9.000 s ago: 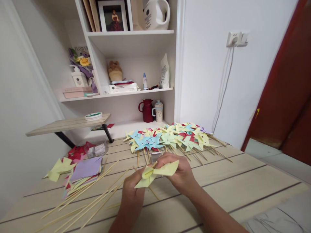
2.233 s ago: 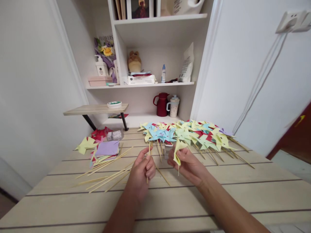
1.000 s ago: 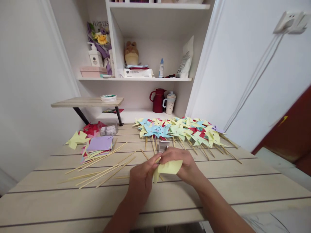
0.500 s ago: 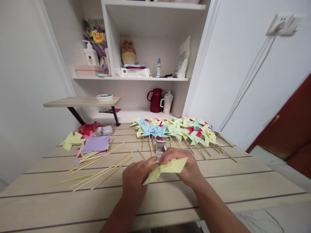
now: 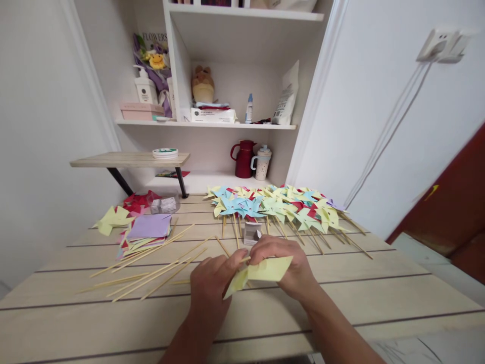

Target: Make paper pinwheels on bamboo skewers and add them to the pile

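Note:
A yellow paper pinwheel (image 5: 270, 268) is held between my two hands above the near middle of the table. My left hand (image 5: 212, 277) is closed, its thumb and fingers pinching a thin wooden stick whose tip shows by the thumb. With bent fingers my right hand (image 5: 285, 259) grips the pinwheel near its centre; the fingertips are partly hidden behind the paper. Just beyond the hands stands a small open box (image 5: 252, 233). Several loose wooden sticks (image 5: 155, 275) lie to the left of my left hand.
Finished pinwheels (image 5: 273, 206) in several colours lie in a row at the back right. At the left are a stack of coloured paper (image 5: 149, 226), a yellow paper pinwheel shape (image 5: 112, 219) and a clear container (image 5: 165, 204). A small raised shelf (image 5: 129, 160) overhangs the back left.
The pinwheel has tilted slightly, its blades turning a little in my grip. Both hands stay nearly in place, and the camera view has shifted slightly.

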`<state>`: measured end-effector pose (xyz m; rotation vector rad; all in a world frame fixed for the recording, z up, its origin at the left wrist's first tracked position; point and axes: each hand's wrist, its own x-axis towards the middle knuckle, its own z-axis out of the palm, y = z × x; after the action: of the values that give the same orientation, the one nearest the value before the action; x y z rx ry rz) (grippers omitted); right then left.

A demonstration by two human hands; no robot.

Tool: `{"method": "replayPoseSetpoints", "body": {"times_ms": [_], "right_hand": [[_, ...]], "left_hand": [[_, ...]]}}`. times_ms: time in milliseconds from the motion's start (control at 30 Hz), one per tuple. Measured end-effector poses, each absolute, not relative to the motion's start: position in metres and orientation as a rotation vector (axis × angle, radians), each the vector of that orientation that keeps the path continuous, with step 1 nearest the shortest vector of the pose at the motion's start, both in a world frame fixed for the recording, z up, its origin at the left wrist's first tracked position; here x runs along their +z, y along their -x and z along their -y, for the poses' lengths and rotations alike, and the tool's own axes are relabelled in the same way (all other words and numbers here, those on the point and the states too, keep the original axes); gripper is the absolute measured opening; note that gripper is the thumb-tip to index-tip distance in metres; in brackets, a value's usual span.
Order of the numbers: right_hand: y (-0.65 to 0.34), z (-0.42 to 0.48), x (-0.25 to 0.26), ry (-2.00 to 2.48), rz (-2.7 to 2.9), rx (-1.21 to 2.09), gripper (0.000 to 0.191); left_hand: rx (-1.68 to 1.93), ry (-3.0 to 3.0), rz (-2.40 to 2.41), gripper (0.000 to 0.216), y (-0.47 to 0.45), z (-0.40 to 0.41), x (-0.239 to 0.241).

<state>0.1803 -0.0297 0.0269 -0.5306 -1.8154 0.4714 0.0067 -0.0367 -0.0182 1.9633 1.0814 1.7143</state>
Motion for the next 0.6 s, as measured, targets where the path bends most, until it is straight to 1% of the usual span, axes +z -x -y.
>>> {"method": "replayPoseSetpoints", "body": {"times_ms": [167,367,600], "right_hand": [[-0.1789,0.0293,0.0268,0.508,1.819,0.459,0.007],[-0.1777,0.0292,0.0239,0.53,1.802,0.49,0.007],[-0.1763,0.029,0.0246,0.54,1.807,0.47,0.01]], "left_hand": [[1.749,-1.846,-1.067,0.019,-0.0088,0.0366,-0.0188],[1.734,-1.945,-1.062,0.029,-0.0072,0.0349,-0.0226],[1.811,-1.852,-1.07,0.023,-0.0099,0.0333,-0.0252]]}}
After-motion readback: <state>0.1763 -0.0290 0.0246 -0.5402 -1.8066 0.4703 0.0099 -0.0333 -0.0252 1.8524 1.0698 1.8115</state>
